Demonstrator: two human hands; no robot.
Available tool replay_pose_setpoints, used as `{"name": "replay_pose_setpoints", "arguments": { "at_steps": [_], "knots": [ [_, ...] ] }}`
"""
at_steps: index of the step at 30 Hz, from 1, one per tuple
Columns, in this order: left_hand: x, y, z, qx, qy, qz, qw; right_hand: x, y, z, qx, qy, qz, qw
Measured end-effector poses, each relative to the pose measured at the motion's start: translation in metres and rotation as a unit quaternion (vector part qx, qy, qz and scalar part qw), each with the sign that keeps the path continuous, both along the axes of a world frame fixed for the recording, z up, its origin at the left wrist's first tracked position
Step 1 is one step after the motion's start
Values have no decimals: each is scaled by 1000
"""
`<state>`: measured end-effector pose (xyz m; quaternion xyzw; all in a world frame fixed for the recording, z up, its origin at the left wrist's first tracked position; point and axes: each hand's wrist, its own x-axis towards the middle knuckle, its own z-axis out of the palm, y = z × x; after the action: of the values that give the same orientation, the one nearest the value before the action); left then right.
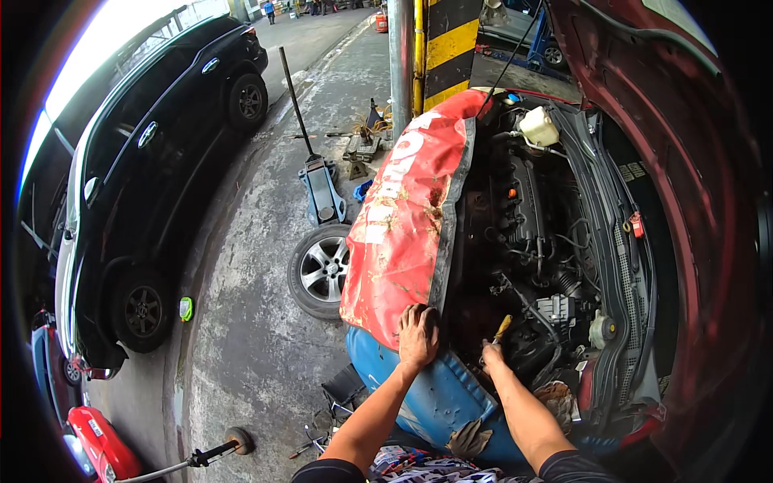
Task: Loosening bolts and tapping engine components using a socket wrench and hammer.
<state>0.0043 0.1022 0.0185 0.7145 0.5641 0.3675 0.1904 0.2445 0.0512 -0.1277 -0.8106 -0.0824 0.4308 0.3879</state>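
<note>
At work beside exposed engine (527, 201), under raised dark red hood (684, 201), with 2 bare hands reaching forward. Holding yellow-handled tool (503, 327) in right hand (492, 355), near the close end of engine; with grip curled snugly about lower part and yellow end jutting up and away, perhaps for clearance among crowded parts. Cannot tell exact kind of tool, or any contact at its other end, out of sight beneath hand. Resting left hand (419, 336) palm-down on near end of red cover (403, 225), just above blue cover (431, 394); with grip loose, fingers parted and slightly bent, around no object in sight. Probably planted there for support, maybe also against any sliding of red cover. Draped alongside engine, both covers, likely as a guard for paint against scrapes and grease. Lying on blue cover, between forearms: 1 brown rag or glove (469, 439), presumably for easy reach. On floor (250, 306) past red cover: 1 loose wheel (308, 278) laid flat, likely against rolling, and floor jack (322, 193) with long handle raised, perhaps parked clear of feet.
</note>
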Motion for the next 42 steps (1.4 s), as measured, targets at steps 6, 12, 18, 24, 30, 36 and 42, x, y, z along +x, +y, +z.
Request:
{"name": "replay_pose_setpoints", "arguments": {
  "at_steps": [6, 12, 18, 24, 30, 36, 42],
  "knots": [
    [-33, -19, -5, -3, 17, 41, 999, -36, -2, 50, -19, -131, 600, 789],
    [-30, -23, -10, -4, 20, 32, 999, -36, -23, 42, -42, -32, 254, 966],
    [-30, -14, -2, 5, 27, 46, 999, -45, -6, 51, -9, -48, 301, 952],
    [-29, -6, -6, -1, 34, 44, 998, -26, 2, 52, 36, -196, 560, 804],
    [-19, -9, -8, -25, 26, 25, 999, -35, -11, 49, 35, 241, -115, 963],
    [-33, -11, -14, -4, 45, 36, 998, -47, -13, 92, 5, -95, 599, 795],
    [-23, -8, -14, -23, 34, 24, 999, -42, -19, 58, -8, 247, -36, 968]
  ]
}}
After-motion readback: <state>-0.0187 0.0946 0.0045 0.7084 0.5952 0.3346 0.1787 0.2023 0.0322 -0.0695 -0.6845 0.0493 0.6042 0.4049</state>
